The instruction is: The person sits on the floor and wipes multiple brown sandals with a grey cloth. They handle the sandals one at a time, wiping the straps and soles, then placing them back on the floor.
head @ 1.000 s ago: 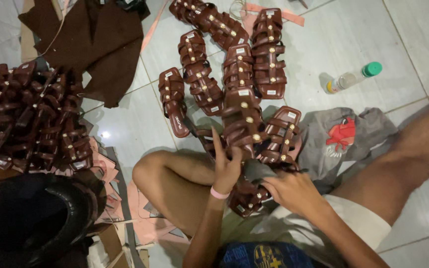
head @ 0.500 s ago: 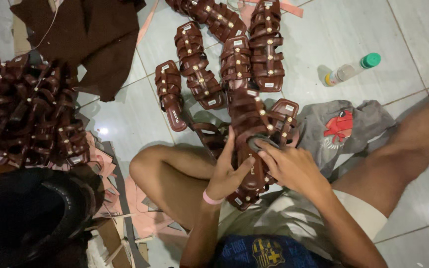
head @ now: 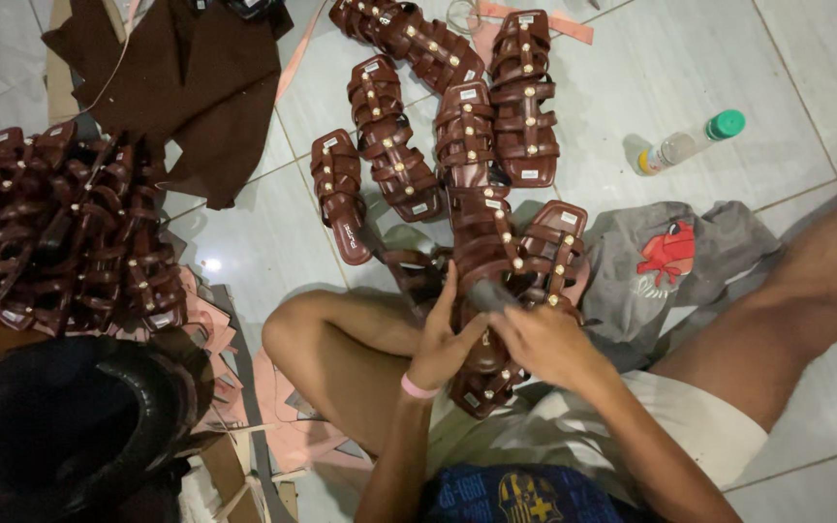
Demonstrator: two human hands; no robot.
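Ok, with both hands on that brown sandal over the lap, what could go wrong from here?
1. The left hand and right hand work the strappy brown sandal close together; fingers might get pinched between its studded straps.
2. More sandals lie packed on the tiled floor just ahead, so a shifting knee could scatter them.
3. The small bottle with a green cap lies on its side nearby and might roll if bumped.

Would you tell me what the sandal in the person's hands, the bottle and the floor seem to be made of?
Sandal: brown leather or imitation, judging by the smooth sheen; the pale studs look like metal. Bottle: clear plastic, seemingly, with a green cap. Floor: glazed tile, shown by grout lines and glossy reflections.
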